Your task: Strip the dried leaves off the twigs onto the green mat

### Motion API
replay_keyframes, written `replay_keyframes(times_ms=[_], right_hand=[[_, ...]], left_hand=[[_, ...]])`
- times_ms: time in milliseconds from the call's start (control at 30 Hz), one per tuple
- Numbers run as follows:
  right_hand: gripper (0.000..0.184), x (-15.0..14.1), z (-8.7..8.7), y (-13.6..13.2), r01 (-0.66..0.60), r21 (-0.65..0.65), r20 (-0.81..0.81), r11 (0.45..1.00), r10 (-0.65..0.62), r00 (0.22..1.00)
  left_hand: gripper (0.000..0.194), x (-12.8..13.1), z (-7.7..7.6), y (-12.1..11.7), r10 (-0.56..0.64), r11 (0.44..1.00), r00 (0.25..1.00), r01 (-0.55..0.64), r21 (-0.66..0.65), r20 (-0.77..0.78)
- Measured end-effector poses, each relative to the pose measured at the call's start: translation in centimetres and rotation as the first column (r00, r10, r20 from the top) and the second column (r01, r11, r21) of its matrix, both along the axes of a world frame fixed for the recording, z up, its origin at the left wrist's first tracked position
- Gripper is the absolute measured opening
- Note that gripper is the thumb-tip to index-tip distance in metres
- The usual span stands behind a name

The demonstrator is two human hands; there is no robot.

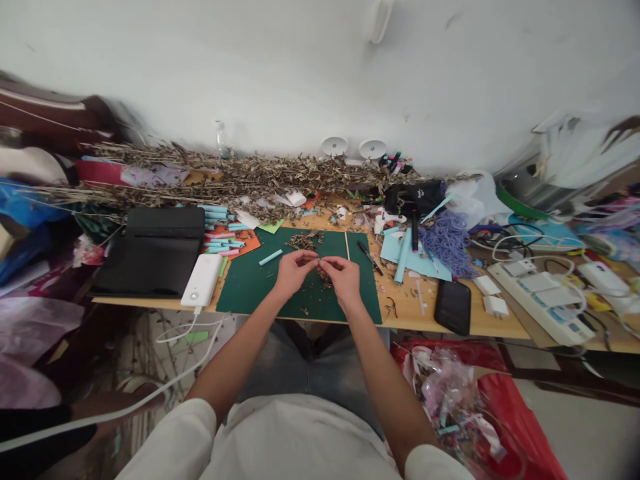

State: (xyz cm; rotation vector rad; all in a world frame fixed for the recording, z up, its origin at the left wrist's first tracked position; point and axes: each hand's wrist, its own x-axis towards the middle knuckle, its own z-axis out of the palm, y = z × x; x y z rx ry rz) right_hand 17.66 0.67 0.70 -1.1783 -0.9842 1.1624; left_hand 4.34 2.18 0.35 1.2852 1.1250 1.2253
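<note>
Over the green cutting mat [255, 287], my left hand [296, 270] and my right hand [342, 275] meet at the fingertips. Both are closed in a pinch, thumb against forefinger. What lies between the fingertips is too small to make out. Brown dried plant bits [326, 283] show just under my right fingers, and a small heap of dried leaves [305, 239] lies on the mat beyond my hands. A rolled light-blue paper tube [271, 257] rests left of my left hand. Right of my right hand lies a black pen [370, 258].
Long dried plant stems [280, 175] stretch along the wall. To the left are a black tablet case [150, 257], a white power bank [201, 280] with its cable, and several paper tubes [223, 243]. Rightward lie purple yarn [449, 241], a phone [453, 307] and a power strip [540, 303].
</note>
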Motion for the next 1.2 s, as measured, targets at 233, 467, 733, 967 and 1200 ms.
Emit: replay_keyframes(times_ms=[233, 467, 733, 967, 1200], right_hand=[[0.017, 0.2, 0.1, -0.7, 0.074, 0.109, 0.405, 0.991, -0.112, 0.908], [0.019, 1.2, 0.3, -0.5, 0.072, 0.180, 0.508, 0.981, -0.155, 0.847], [0.022, 1.1, 1.2, -0.7, -0.011, 0.127, 0.392, 0.992, -0.039, 0.919], [0.015, 1.8, 0.6, -0.2, -0.088, 0.131, 0.457, 0.987, 0.019, 0.889], [0.014, 1.3, -0.1, -0.5, -0.045, 0.320, 0.731, 0.946, -0.216, 0.647]], left_hand=[[0.011, 0.4, 0.3, -0.4, 0.032, 0.990, 0.957, 0.009, 0.140, -0.289], [0.019, 0.0, -0.8, 0.6, 0.004, 1.000, 0.996, -0.002, 0.030, -0.093], [0.030, 0.6, -1.6, 0.6, -0.108, 0.990, 0.988, 0.117, -0.074, 0.113], [0.025, 0.4, -0.7, 0.1, -0.170, 0.984, 0.985, 0.172, -0.053, 0.034], [0.013, 0.6, -1.0, 0.0, 0.020, 0.995, 0.966, 0.008, 0.104, -0.258]])
